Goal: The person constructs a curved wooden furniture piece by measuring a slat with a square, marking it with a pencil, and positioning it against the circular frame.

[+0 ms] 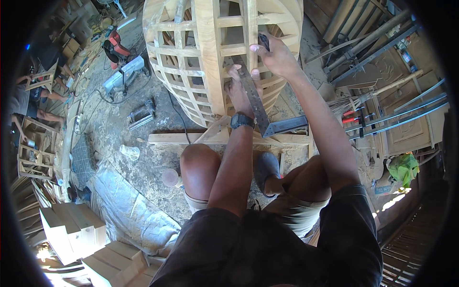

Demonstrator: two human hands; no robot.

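A rounded wooden lattice frame (209, 52) of crossing slats stands in front of me. My left hand (240, 93), a dark watch on its wrist, reaches to the slats with its fingers closed round the long blade of a metal try square (252, 98). The square's bluish stock (287, 126) points right, near the frame's base. Above and to the right, my right hand (279, 58) pinches a short dark pen-like tool (264, 41) beside an upright slat. Its tip is too small to make out.
Power tools, one red (114, 48) and one grey-blue (125, 74), lie on the floor at left with cords. Another person (36, 103) works at far left by small wooden frames. Clamps (356, 117) and metal bars are at right; a plastic sheet (126, 201) and boxes are lower left.
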